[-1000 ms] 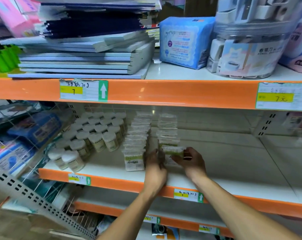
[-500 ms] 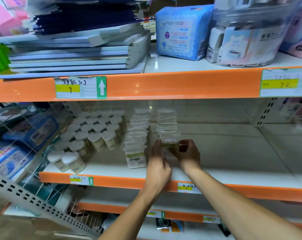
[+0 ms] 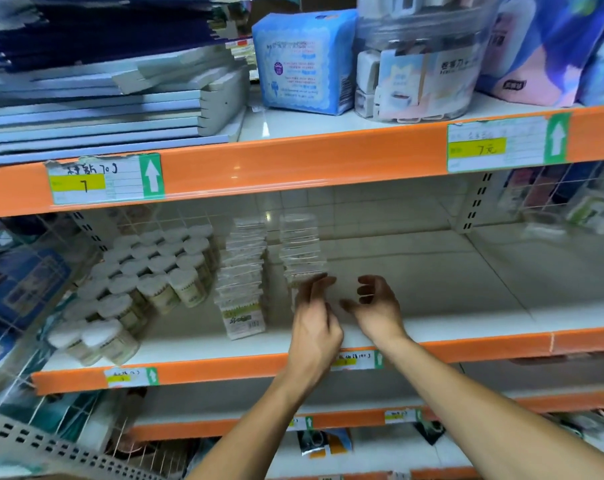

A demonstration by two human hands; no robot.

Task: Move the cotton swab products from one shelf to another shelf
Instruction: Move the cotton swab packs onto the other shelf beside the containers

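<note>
On the middle shelf stand two rows of cotton swab packs beside many swab jars. My left hand and right hand hover just before the right row, fingers loosely curled, holding nothing.

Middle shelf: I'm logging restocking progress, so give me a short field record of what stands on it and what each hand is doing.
shelf: white board with orange front edge
left group: white-capped swab jars, packed in rows
centre: row of clear swab packs, front pack upright
right row: second row of clear packs, front end behind the left hand
left hand: fingers straight, at the front of the right row; contact unclear
right hand: fingers loosely curled, holding nothing
right part of shelf: bare board
</note>
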